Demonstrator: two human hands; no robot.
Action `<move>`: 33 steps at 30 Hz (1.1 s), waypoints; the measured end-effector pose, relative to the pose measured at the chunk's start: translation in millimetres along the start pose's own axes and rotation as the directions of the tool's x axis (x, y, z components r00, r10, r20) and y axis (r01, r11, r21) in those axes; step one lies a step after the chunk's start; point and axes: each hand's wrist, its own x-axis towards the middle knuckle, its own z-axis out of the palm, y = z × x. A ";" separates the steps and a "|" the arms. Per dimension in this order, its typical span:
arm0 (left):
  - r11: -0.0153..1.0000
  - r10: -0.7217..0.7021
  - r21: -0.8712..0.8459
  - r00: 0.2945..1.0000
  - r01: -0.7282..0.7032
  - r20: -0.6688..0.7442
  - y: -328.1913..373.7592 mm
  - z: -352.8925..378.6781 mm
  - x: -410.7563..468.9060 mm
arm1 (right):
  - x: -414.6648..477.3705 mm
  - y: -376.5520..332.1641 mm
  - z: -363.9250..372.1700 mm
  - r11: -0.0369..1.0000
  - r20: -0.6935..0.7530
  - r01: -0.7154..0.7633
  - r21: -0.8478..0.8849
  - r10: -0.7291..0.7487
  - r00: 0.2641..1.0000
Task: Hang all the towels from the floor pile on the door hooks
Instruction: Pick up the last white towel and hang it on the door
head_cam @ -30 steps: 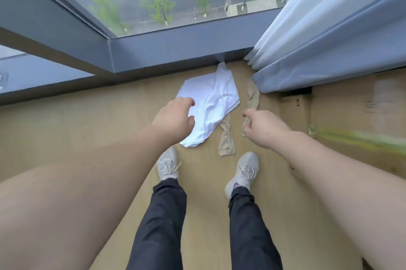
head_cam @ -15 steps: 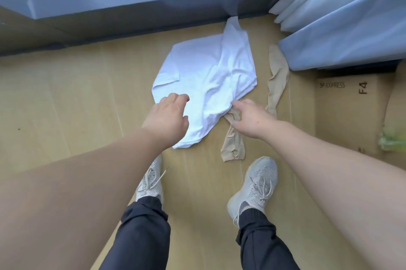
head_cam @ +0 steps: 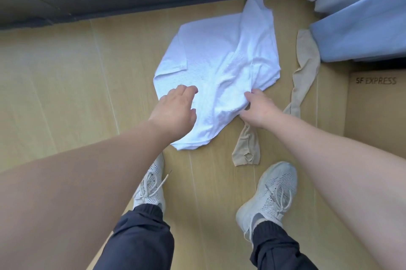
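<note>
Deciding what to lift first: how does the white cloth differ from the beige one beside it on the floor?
The white cloth is broad and spread out; the beige cloth is a long narrow strip. The white cloth is bright white; the beige cloth is tan. The right hand pinches the white cloth's edge; whether it holds the beige cloth too is hidden. Both lie on the wooden floor.

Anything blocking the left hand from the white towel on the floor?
Nothing visible. The left hand is over the near-left edge of the white towel, with nothing between them; the right hand pinches its near-right edge.
</note>
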 end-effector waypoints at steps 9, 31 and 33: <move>0.993 0.050 -0.105 0.999 -0.051 -0.017 43.9 -50.1 -61.9 | -99.0 -30.7 -54.6 0.872 -0.190 0.148 0.466 -0.065 0.980; 0.869 -0.103 -0.467 0.864 -0.163 -0.493 248.1 -361.0 -308.6 | -491.6 -183.3 -352.7 0.581 -0.441 0.649 0.492 -0.476 0.761; 0.863 -0.135 -0.468 0.808 -0.188 -0.574 256.8 -389.4 -338.2 | -525.3 -191.4 -380.2 0.536 -0.483 0.696 0.479 -0.501 0.718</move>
